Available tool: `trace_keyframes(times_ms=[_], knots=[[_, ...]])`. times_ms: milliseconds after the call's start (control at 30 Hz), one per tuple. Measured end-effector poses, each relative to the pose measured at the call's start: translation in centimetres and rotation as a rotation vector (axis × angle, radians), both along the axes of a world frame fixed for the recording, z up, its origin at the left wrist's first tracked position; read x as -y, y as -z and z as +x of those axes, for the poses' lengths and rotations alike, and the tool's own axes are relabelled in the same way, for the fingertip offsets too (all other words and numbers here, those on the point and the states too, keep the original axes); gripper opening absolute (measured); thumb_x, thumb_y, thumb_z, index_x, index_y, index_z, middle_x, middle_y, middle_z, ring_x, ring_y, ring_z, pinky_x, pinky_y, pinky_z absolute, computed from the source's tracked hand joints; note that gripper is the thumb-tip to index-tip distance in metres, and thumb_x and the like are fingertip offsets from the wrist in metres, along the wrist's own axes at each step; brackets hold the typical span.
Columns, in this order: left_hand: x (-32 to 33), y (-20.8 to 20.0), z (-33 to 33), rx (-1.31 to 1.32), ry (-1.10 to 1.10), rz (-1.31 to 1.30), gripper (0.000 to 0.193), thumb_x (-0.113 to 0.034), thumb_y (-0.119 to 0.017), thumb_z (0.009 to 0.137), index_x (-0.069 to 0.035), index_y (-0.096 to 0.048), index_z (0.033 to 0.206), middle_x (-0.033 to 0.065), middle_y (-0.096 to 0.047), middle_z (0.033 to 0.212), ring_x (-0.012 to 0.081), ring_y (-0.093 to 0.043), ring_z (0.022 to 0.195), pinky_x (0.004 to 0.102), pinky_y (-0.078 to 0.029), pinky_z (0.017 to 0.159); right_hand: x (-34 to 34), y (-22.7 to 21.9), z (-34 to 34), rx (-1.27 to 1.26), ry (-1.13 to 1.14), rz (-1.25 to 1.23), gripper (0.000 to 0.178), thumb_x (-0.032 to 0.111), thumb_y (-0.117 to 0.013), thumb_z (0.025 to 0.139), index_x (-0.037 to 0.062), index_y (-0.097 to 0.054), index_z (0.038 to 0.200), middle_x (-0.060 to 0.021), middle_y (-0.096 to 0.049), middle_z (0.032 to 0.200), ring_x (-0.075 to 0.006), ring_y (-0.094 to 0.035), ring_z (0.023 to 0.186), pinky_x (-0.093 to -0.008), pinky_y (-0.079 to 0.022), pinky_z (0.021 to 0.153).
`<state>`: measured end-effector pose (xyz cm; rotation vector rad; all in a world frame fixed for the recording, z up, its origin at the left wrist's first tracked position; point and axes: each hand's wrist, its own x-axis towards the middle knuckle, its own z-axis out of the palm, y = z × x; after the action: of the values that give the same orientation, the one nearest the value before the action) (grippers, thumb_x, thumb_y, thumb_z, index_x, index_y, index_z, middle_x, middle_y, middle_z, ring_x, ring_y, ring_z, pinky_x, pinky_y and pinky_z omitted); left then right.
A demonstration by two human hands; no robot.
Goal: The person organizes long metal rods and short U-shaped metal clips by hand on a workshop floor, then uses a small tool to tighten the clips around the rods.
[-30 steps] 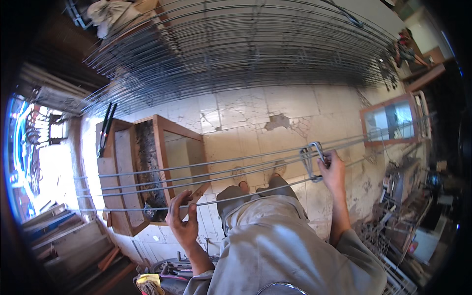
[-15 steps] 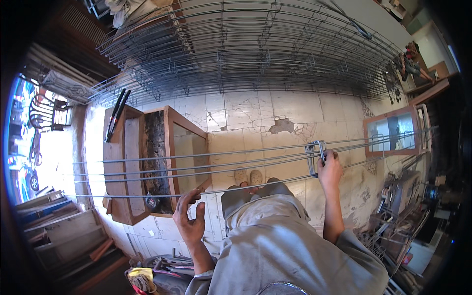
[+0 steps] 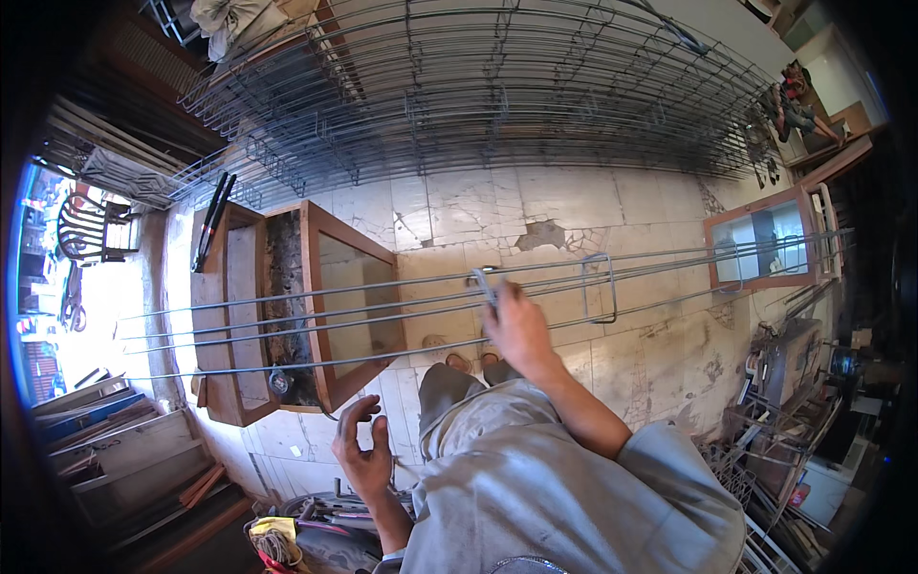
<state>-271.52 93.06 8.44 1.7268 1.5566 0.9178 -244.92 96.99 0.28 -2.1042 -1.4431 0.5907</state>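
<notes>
Several long thin steel rods (image 3: 335, 363) stretch from left to right in front of me, over a wooden frame at the left and a glazed one at the right. My right hand (image 3: 521, 330), slightly smeared by motion, is closed on a small bundle of bent rectangular steel stirrups (image 3: 481, 279) around the middle of the rods. Its fingers hide part of the bundle. To its right, a single rectangular stirrup (image 3: 614, 287) stands around the rods. My left hand (image 3: 363, 454) is nearer my body, below the closest rod, thumb and fingers apart, holding nothing.
Stacked steel rod cages (image 3: 459, 105) fill the far side. Long-handled cutters (image 3: 212, 225) rest on the left wooden cabinet frame (image 3: 316, 297). The glazed wooden frame (image 3: 760, 244) stands at the right. Broken tiles (image 3: 541, 235) mark the floor. A person (image 3: 798, 110) sits at the far right.
My right hand has moved left along the rods with the stirrup bundle, and one stirrup now stands apart from it on the right. My left hand has drawn back from the nearest rod.
</notes>
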Motion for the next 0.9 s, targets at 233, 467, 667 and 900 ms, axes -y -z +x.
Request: trace_keyframes(times_ms=[233,467,667,900], knots=[[0.1,-1.6,-5.6,-0.052,0.004,0.020,0.031,-0.009,-0.073,0.080,-0.002,-0.065,0.109,0.0143,-0.068,0.101,0.0270,-0.067,0.088,0.0347,-0.052,0.077,-2.2,0.3,-6.4,0.000,0.011,0.085,0.023,0.016,-0.064,0.086,0.0010,-0.048,0.094,-0.0221,-0.059,0.080,-0.0429,-0.061,0.070,-0.0512,-0.049,0.060],[-0.2,0.6,-16.7,0.011,-0.003,0.062,0.035,-0.002,-0.073,0.075,-0.004,-0.066,0.109,0.0130,-0.069,0.101,0.0267,-0.068,0.088,0.0344,-0.052,0.077,-2.3,2.2,-9.2,0.185,0.117,0.194,0.022,0.011,-0.063,0.085,-0.0008,-0.053,0.102,-0.0231,-0.063,0.085,-0.0422,-0.063,0.073,-0.0507,-0.051,0.065],[-0.4,1.3,-32.6,-0.055,-0.029,0.011,0.035,-0.001,-0.071,0.077,-0.004,-0.064,0.110,0.0132,-0.068,0.103,0.0262,-0.068,0.087,0.0356,-0.053,0.077,-3.7,3.2,-11.1,0.141,0.225,0.139,0.018,0.011,-0.066,0.084,-0.0013,-0.058,0.094,-0.0195,-0.064,0.073,-0.0333,-0.064,0.067,-0.0426,-0.049,0.062],[-2.8,1.3,-46.1,0.031,-0.245,0.070,0.022,-0.015,-0.062,0.089,0.000,-0.063,0.105,0.0112,-0.069,0.097,0.0200,-0.065,0.078,0.0325,-0.051,0.072,-5.5,0.5,-18.5,0.112,0.280,0.149,0.020,0.011,-0.068,0.083,-0.0015,-0.057,0.094,-0.0198,-0.065,0.077,-0.0333,-0.065,0.070,-0.0417,-0.050,0.064]])
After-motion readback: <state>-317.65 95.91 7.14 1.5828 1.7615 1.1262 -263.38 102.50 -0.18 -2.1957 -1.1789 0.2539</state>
